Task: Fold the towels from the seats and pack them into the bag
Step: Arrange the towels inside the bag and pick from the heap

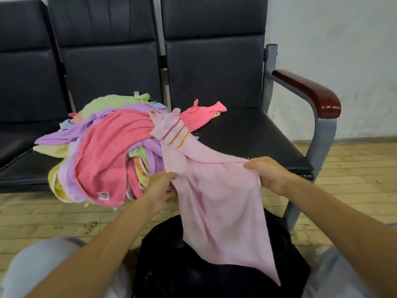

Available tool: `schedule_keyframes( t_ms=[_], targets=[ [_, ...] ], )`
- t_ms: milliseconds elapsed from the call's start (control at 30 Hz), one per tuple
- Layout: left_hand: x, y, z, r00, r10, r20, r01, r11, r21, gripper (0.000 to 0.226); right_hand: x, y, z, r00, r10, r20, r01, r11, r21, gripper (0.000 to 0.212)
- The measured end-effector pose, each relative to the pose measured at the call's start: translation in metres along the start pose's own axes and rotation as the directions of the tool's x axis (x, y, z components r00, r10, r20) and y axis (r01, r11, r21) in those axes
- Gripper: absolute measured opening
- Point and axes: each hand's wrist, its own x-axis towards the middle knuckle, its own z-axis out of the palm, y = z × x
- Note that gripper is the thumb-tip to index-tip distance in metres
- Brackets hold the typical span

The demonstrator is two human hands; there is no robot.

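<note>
A light pink towel (pixel 217 203) with red, orange and yellow stripes near one end hangs between my hands. My left hand (pixel 160 190) pinches its left edge and my right hand (pixel 267 172) grips its top right corner. The striped end still rests on the pile of towels (pixel 107 147), a heap of coral, purple, green and yellow cloth on the middle seat. Below the hanging towel a black bag (pixel 171 265) sits on the floor between my knees, partly covered by the cloth.
A row of black padded seats (pixel 247 134) stands against a white wall, with a grey metal frame and a dark red armrest (pixel 309 91) on the right. A coral towel (pixel 202 115) spills onto the right seat. Wooden plank floor lies below.
</note>
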Motion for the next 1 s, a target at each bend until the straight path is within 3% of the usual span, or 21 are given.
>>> schedule_keyframes(
  t_ms=[200,367,467,567,667,833,933,1000],
  targets=[
    [-0.007,-0.007,-0.01,0.998,-0.038,0.05,0.036,0.998,0.044,0.014,0.001,-0.009,0.003,0.993,-0.112,-0.027,0.103,0.967,-0.231,0.015],
    [-0.008,-0.011,-0.019,0.999,-0.016,0.047,0.01,0.993,0.117,0.014,0.009,-0.005,0.01,0.961,-0.276,-0.037,0.212,0.812,-0.543,0.025],
    [-0.006,-0.011,-0.018,0.997,0.007,0.075,-0.016,0.993,0.118,0.022,0.009,-0.003,0.01,0.96,-0.278,0.023,0.231,0.746,-0.624,0.013],
    [-0.002,-0.009,-0.012,0.994,0.084,0.076,-0.096,0.981,0.17,0.023,0.006,-0.007,0.006,0.965,-0.25,0.077,0.237,0.712,-0.662,0.024],
    [-0.001,-0.001,-0.008,0.973,0.208,0.103,-0.23,0.928,0.293,0.018,0.004,-0.014,-0.001,0.967,-0.246,0.063,0.24,0.802,-0.547,0.035],
    [-0.005,0.026,-0.024,0.847,0.499,0.18,-0.499,0.632,0.593,0.024,0.001,-0.025,-0.02,0.966,-0.252,-0.05,0.231,0.936,-0.267,0.027],
    [-0.011,0.046,-0.034,0.812,0.573,0.113,-0.532,0.645,0.549,0.023,-0.001,-0.033,-0.027,0.962,-0.218,-0.164,0.214,0.976,-0.038,0.021],
    [-0.01,0.057,-0.043,0.838,0.544,0.035,-0.503,0.747,0.434,0.022,-0.001,-0.039,-0.031,0.964,-0.169,-0.207,0.2,0.971,0.135,0.017]
  ],
)
